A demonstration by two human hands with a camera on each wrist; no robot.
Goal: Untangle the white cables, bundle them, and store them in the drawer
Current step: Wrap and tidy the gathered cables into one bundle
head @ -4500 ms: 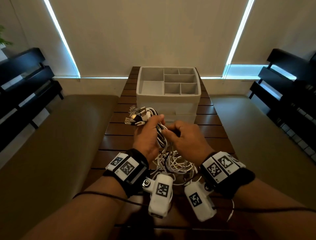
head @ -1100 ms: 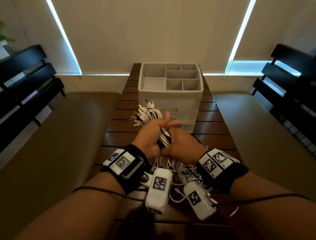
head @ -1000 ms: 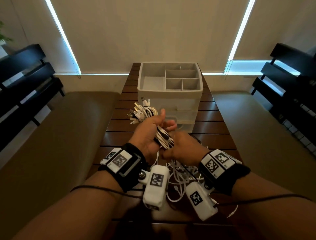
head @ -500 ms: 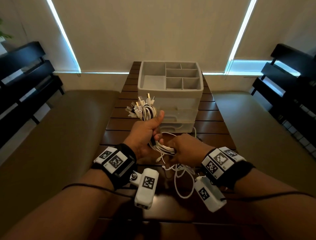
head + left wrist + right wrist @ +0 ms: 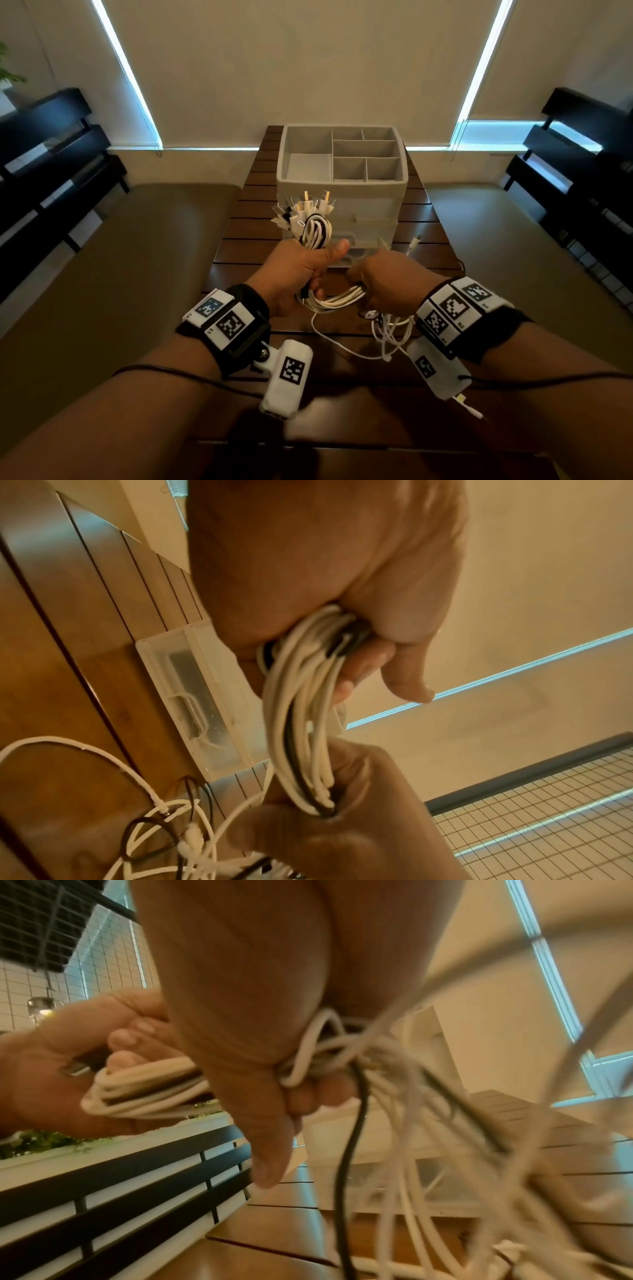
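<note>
Head view is showing the left hand [image 5: 301, 270] and right hand [image 5: 383, 281] gripping the cables [image 5: 337, 299], fingers curled; judging by the hanging tangle, the person is best sliding the right fist slowly

head downward, wrists close (sharing cables [image 5: 337, 298])

The right hand [image 5: 246, 1010] gripped the white cables [image 5: 154, 1093], which ran left of it into the curled left hand [image 5: 68, 1069], while loose blurred strands hung below it over the wooden table [image 5: 274, 1253].
</note>
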